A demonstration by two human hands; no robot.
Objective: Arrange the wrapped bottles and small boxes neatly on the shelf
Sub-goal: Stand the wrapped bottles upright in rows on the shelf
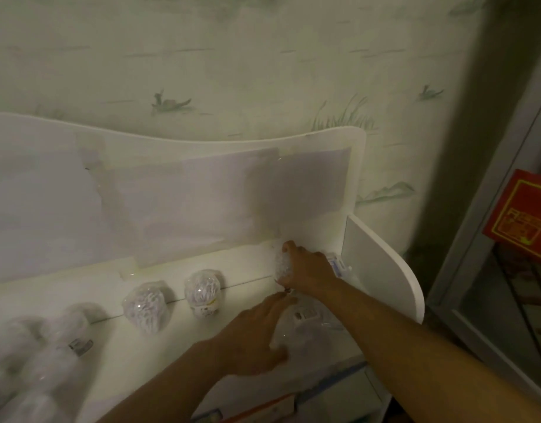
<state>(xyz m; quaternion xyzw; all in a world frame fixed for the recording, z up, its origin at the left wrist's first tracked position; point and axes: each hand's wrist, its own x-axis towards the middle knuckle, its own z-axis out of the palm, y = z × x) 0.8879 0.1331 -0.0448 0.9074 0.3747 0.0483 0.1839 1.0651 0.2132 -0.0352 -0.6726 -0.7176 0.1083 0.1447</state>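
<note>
Several bottles wrapped in clear plastic and white netting stand on a white shelf [241, 261]. Two wrapped bottles [145, 306] [203, 293] stand mid-shelf, and more blurred ones [64, 334] crowd the left front. My right hand [308, 270] grips a wrapped bottle [279, 261] at the shelf's back right corner. A small white and blue box [337, 264] shows just behind that hand. My left hand [257, 334] lies with fingers spread on another wrapped bottle [305, 328] near the front right.
The shelf has a tall white back panel [171, 184] and a rounded side panel [382, 270] on the right. Patterned wallpaper lies behind. A red box [525, 215] sits on a rack to the far right. Boxes [278, 404] show on a lower level.
</note>
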